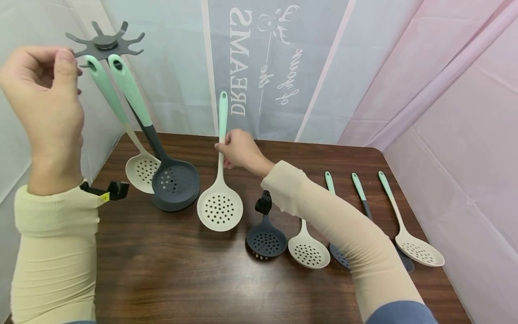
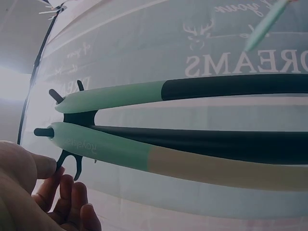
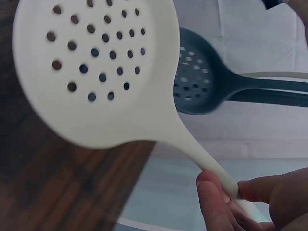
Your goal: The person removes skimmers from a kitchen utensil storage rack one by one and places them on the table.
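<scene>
My left hand (image 1: 52, 99) pinches one prong of a dark utensil rack (image 1: 106, 42) between thumb and fingertips, as the left wrist view also shows. From the rack hang a white skimmer (image 1: 141, 174) and a dark grey skimmer (image 1: 178, 177), both with mint handles; the grey one covers part of the round base (image 1: 171, 208). To the right of the rack, my right hand (image 1: 244, 150) pinches the handle of another white skimmer (image 1: 220, 207), held upright with its perforated bowl low. In the right wrist view, thumb and fingers (image 3: 211, 202) grip its neck.
On the brown wooden table (image 1: 170, 270), a row of skimmers lies to the right: a grey one (image 1: 266, 240), a white one (image 1: 309, 252) and several more, including a white one (image 1: 421, 249) by the right edge. My right forearm covers some. Printed curtains (image 1: 170, 90) stand behind.
</scene>
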Action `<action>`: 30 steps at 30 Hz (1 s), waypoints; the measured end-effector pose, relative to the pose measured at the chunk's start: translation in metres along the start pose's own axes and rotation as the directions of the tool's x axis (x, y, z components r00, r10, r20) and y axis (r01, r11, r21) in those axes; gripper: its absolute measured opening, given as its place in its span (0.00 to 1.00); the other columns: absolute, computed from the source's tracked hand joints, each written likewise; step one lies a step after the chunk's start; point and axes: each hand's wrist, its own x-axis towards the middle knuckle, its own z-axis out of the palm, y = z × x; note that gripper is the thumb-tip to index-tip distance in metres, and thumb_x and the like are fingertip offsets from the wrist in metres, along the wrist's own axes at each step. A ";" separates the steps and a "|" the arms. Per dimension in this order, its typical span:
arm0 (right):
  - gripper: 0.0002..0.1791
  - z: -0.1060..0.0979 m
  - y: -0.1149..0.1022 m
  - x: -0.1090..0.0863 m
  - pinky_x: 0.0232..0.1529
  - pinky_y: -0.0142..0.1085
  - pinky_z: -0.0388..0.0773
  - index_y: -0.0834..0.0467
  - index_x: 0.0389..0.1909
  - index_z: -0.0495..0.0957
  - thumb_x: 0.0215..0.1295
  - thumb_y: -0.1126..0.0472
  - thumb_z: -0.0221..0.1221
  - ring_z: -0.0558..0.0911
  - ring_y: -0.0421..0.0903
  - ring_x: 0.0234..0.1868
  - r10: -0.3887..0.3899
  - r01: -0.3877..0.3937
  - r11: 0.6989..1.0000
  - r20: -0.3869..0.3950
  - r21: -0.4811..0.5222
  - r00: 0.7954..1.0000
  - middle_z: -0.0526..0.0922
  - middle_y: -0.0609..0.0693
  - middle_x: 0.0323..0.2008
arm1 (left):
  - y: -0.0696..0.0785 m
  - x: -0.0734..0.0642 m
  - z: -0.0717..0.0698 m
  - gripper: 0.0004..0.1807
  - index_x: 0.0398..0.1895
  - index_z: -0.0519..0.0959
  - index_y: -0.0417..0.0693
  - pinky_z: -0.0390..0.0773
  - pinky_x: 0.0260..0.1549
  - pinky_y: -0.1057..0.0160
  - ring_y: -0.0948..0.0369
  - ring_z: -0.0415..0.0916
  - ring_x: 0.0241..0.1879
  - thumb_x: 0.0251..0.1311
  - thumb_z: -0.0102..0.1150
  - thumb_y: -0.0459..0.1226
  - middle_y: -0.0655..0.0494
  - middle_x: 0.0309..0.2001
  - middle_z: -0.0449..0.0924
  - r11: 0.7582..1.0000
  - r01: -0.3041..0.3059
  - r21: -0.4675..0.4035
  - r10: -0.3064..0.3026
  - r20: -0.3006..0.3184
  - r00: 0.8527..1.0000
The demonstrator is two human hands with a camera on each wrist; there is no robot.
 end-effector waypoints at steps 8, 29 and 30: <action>0.14 0.021 0.024 -0.002 0.30 0.39 0.86 0.65 0.32 0.81 0.76 0.59 0.59 0.86 0.45 0.21 0.097 -0.104 0.992 0.103 0.067 0.990 0.85 0.57 0.25 | 0.000 0.000 0.001 0.09 0.27 0.83 0.43 0.71 0.29 0.74 0.64 0.71 0.27 0.66 0.62 0.27 0.53 0.28 0.76 0.998 0.002 -0.068 -0.003 -0.005 1.000; 0.14 0.066 0.066 -0.004 0.37 0.44 0.87 0.68 0.33 0.80 0.76 0.61 0.58 0.88 0.51 0.24 0.281 -0.307 0.949 0.256 0.067 0.925 0.85 0.60 0.24 | 0.003 -0.004 0.001 0.07 0.31 0.82 0.44 0.71 0.32 0.74 0.65 0.72 0.31 0.68 0.61 0.30 0.55 0.31 0.76 1.000 -0.010 -0.003 0.010 0.007 1.000; 0.13 0.067 0.067 -0.004 0.36 0.44 0.87 0.68 0.33 0.80 0.76 0.61 0.58 0.88 0.51 0.24 0.281 -0.308 0.949 0.262 0.069 0.923 0.85 0.61 0.24 | 0.003 -0.004 0.000 0.07 0.31 0.82 0.45 0.71 0.32 0.74 0.65 0.72 0.31 0.68 0.61 0.30 0.56 0.32 0.76 1.000 -0.007 0.005 0.007 0.006 1.000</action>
